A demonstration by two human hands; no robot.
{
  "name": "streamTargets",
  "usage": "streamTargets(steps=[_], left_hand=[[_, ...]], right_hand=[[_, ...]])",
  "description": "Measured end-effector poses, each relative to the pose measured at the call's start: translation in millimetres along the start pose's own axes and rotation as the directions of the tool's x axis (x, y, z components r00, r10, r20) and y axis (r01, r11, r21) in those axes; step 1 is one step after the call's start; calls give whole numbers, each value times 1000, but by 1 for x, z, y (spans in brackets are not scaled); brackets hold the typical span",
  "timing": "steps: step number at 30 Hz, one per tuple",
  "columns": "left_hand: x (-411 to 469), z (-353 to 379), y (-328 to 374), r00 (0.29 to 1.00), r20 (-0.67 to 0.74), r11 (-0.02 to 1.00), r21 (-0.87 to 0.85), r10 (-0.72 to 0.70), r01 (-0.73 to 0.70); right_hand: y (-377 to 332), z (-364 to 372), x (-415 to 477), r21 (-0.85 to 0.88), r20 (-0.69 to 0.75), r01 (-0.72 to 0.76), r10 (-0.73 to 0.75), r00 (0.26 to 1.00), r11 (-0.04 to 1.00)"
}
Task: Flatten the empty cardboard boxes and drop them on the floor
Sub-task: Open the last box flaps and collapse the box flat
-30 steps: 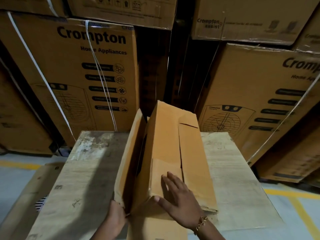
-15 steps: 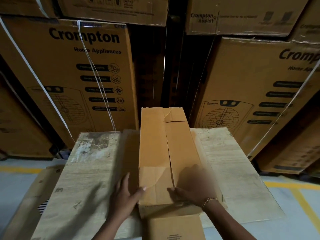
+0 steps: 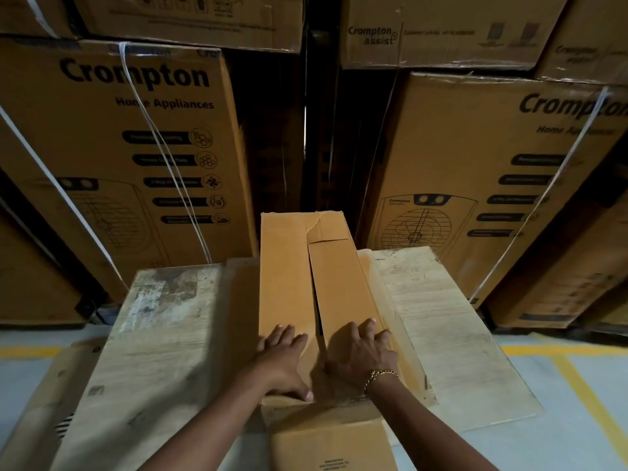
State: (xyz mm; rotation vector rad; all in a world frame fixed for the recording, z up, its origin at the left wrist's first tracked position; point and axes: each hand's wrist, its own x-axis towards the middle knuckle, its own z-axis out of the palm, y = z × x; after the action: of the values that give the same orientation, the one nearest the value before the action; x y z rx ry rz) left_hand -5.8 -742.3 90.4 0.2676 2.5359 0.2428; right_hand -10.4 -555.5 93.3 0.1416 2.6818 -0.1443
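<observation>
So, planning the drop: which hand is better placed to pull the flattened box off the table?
Left, probably: the left hand has its thumb at the box's near fold, and other cardboard lies that side.

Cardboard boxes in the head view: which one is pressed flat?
The plain brown box on the wooden table, under the left hand and right hand. The strapped Crompton cartons behind stand stacked and unflattened.
</observation>
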Motion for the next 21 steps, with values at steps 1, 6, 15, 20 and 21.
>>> streamTargets(steps=[1, 6, 15, 20, 21], left_hand=[[2, -3, 4, 1000, 4, 1000, 26, -11, 11], [4, -14, 26, 996, -75, 980, 183, -58, 71], [6, -29, 47, 978, -178, 958, 244, -110, 152], [-10, -20, 42, 934, -355, 961, 245, -34, 128], [-16, -16, 43, 905, -425, 962, 241, -11, 125]], right_hand=[[0, 0, 2, 8, -4, -3, 3, 1000, 1000], [12, -5, 10, 90, -84, 44, -37, 996, 995], [56, -37, 15, 587, -163, 181, -104, 981, 789], [74, -40, 14, 779, -128, 146, -74, 989, 609], [75, -40, 14, 797, -113, 134, -73, 991, 589]])
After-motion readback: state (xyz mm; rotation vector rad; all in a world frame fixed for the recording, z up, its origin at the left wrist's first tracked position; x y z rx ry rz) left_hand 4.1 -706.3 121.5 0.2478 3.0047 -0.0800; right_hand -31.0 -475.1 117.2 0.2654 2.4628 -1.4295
